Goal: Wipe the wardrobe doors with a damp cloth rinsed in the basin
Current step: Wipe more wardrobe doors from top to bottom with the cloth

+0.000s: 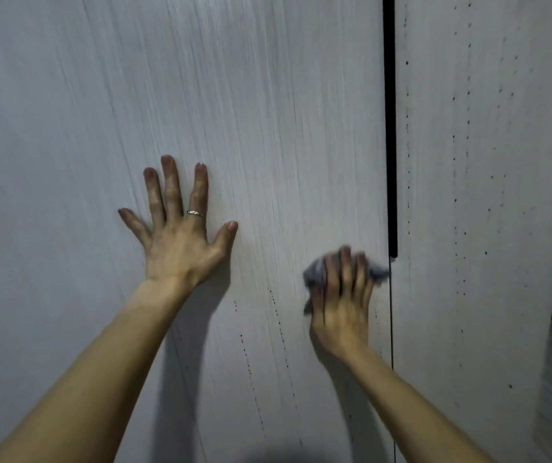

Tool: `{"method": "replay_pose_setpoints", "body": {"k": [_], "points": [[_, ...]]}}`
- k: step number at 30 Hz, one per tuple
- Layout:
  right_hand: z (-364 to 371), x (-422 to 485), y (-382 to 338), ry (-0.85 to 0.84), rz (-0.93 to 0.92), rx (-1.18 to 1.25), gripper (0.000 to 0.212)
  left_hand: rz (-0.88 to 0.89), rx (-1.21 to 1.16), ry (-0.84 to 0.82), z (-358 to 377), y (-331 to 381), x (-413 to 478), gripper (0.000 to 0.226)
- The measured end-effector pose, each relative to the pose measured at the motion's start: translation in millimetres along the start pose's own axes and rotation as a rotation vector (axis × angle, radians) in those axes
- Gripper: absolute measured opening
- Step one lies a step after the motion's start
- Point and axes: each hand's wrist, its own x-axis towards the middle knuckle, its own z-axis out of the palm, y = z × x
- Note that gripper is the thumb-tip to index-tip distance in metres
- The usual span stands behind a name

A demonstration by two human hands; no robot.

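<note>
Pale wood-grain wardrobe doors [268,128] fill the view. Left hand [178,242] lies flat on the left door, fingers spread straight, holding nothing. Right hand [341,305], motion-blurred, presses a bunched grey cloth [313,274] against the same door, just left of the vertical door gap [391,128]. Specks run below and right of the cloth; the right hand is nearer.

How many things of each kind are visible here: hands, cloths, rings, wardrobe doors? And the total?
Hands: 2 (left hand, right hand)
Cloth: 1
Ring: 1
Wardrobe doors: 2 (left door, right door)
Total: 6
</note>
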Motion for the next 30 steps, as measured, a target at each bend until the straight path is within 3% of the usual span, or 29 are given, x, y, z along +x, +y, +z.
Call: {"method": "replay_pose_setpoints", "body": {"k": [3, 10, 15, 20, 24, 27, 30], "points": [[10, -37, -4, -0.064, 0.087, 0.027, 0.069, -0.015, 0.011, -0.019, 0, 2, -1, 0.093], [-25, 128, -102, 0.042, -0.057, -0.071, 0.066, 0.024, 0.006, -0.065, -9, -3, -7, 0.086], [14, 24, -84, -0.038, -0.229, -0.134, 0.068, 0.02, -0.021, -0.002, 14, -47, -98, 0.08], [23, -47, -75, -0.261, -0.283, -0.176, 0.054, -0.097, 0.105, -0.141, 46, -98, -164, 0.075], [10, 42, -115, -0.11, -0.45, -0.18, 0.059, -0.017, 0.153, -0.13, 50, -114, -160, 0.075], [4, 110, -154, 0.046, -0.358, -0.141, 0.062, -0.011, 0.153, -0.157, 48, -114, -160, 0.08], [20, 86, -159, 0.033, -0.314, -0.132, 0.068, -0.001, 0.166, -0.155, 46, -114, -157, 0.089]]}}
